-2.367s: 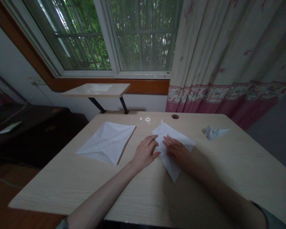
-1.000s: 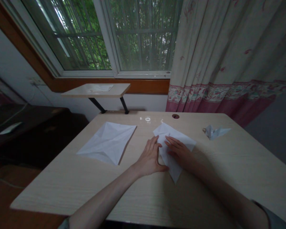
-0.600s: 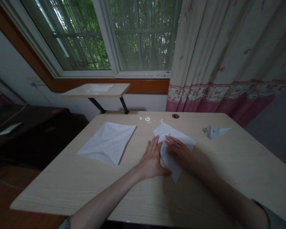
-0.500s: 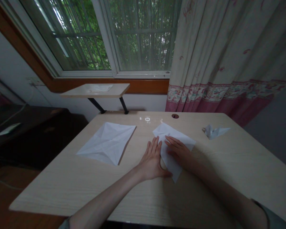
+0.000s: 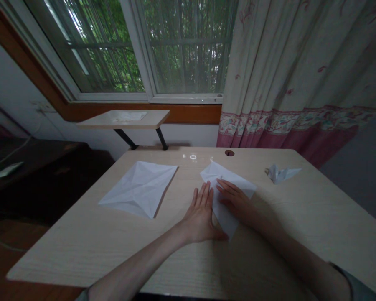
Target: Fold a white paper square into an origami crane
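Observation:
My left hand [image 5: 200, 219] lies flat and open on the desk, fingers spread, right beside a folded white paper [image 5: 230, 175]. Its thumb reaches the paper's lower left edge. My right hand [image 5: 235, 200] rests on that paper with fingers extended, covering its middle. To the left of both hands lies a large creased square of white paper [image 5: 138, 188], untouched. A small folded paper crane [image 5: 280, 174] sits to the right, beyond my right hand.
Everything lies on a pale wood-grain desk [image 5: 81, 251] with a round hole [image 5: 229, 153] near its far edge. Behind it stand a small shelf table [image 5: 125, 118], a window and a floral curtain [image 5: 285, 83]. Dark furniture [image 5: 34, 175] stands to the left.
My left hand has slid toward me along the folded paper, its fingers now straighter and more spread. My right hand stays on the paper. The view has shifted only slightly.

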Motion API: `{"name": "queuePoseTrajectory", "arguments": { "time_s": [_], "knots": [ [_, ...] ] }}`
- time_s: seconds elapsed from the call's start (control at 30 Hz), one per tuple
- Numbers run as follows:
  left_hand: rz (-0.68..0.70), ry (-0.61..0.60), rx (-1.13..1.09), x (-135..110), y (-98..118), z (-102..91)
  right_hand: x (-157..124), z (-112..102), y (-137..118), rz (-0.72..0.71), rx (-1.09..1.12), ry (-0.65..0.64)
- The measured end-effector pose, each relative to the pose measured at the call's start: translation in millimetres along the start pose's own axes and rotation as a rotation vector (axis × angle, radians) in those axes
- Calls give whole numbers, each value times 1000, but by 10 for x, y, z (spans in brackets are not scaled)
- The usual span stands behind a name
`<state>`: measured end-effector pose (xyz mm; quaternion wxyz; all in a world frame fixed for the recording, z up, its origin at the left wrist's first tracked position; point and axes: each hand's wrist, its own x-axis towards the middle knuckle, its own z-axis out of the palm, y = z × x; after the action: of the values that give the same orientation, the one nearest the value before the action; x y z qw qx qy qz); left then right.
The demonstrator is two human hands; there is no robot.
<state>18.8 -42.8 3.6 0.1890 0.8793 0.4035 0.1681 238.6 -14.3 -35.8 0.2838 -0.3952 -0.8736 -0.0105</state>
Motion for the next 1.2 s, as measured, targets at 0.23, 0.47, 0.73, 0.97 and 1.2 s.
{"name": "queuePoseTrajectory", "arguments": {
  "time_s": [0.23,0.47,0.73,0.97,1.2],
  "knots": [
    [-5,-7,22,21,-4,-4,-14,32,38,-4,4,13],
    [26,-8,62,25,-63,-106,-27,47,74,-29,-20,12],
    [42,138,65,37,-180,-99,-18,61,66,-27,24,80],
    [70,223,42,56,-214,-77,-18,-12,35,63,156,171],
    [125,351,31,52,-167,-139,23,-52,-12,123,152,241]
  ]
}}
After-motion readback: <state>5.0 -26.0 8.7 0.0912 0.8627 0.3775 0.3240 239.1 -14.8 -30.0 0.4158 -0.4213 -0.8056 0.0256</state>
